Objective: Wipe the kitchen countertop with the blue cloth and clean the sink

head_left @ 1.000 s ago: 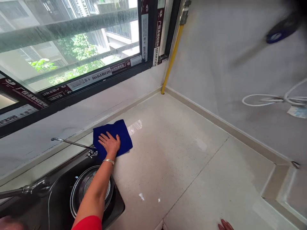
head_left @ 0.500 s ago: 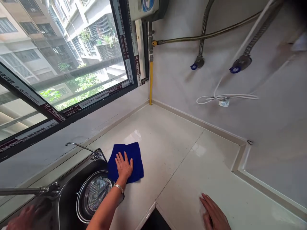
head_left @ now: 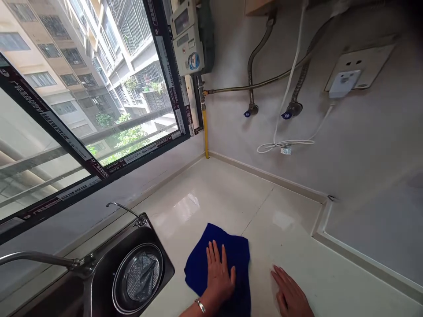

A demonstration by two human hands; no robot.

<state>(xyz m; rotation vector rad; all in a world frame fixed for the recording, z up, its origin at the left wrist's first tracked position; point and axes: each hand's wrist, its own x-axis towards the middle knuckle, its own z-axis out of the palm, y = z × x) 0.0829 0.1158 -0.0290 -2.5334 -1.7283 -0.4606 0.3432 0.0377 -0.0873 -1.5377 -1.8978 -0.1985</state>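
Two bare hands rest on a pale, glossy table set in the corner of a kitchen. Left hand lies flat, palm down and fingers spread, pressed on a dark blue cloth; its grip is open, closed around nothing, and a thin bracelet circles the wrist. That cloth lies near the front edge of the table, just right of a dark sink. Right hand lies flat on the bare table just beside the cloth, its grip open too and holding nothing, and whether it touches the cloth cannot be told. Inside the sink sits a round metal strainer, with a slim tap behind it and a thicker tap at far left. Behind the table a large window shows apartment blocks and trees. On the corner wall hang a meter, a yellow pipe, metal hoses, a white cable and a socket
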